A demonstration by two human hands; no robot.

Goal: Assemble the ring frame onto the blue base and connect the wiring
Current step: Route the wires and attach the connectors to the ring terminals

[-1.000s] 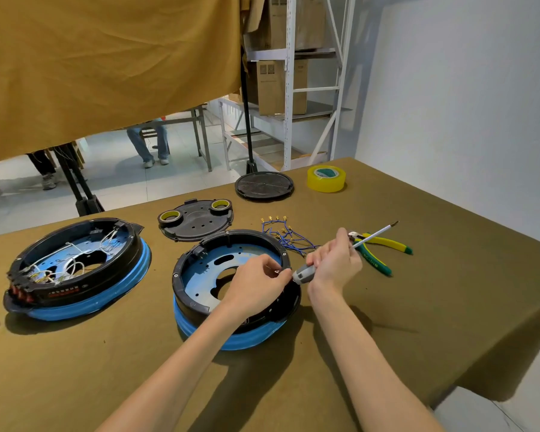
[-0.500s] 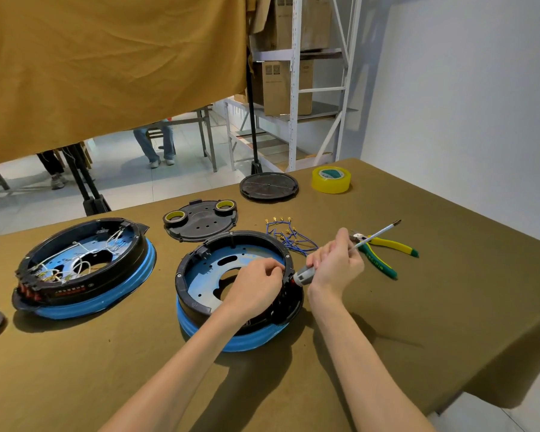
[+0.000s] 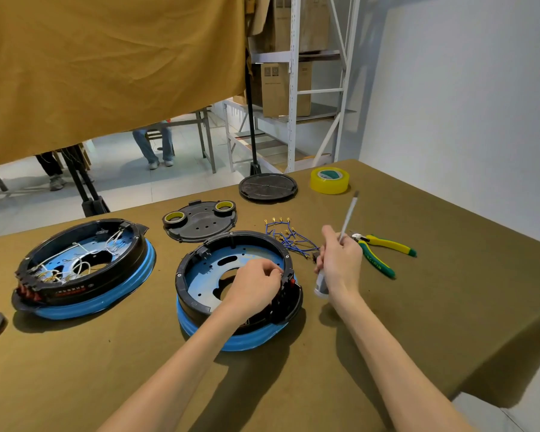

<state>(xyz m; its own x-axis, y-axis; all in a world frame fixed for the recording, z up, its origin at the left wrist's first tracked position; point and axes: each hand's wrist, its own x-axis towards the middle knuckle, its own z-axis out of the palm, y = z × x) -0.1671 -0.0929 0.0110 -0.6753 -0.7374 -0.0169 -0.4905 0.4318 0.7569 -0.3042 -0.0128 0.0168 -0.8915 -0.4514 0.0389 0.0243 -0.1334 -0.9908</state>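
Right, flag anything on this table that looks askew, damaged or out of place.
Nothing looks damaged or spilled. The blue wires lie in a loose tangle beside the ring frame, not yet connected. The right hand holds the screwdriver tip-up, away from the frame, while the left hand pinches at the rim.

two bare forearms are showing, no sleeves reaching the visible part. left hand and right hand are wearing no gloves, rings or watch.
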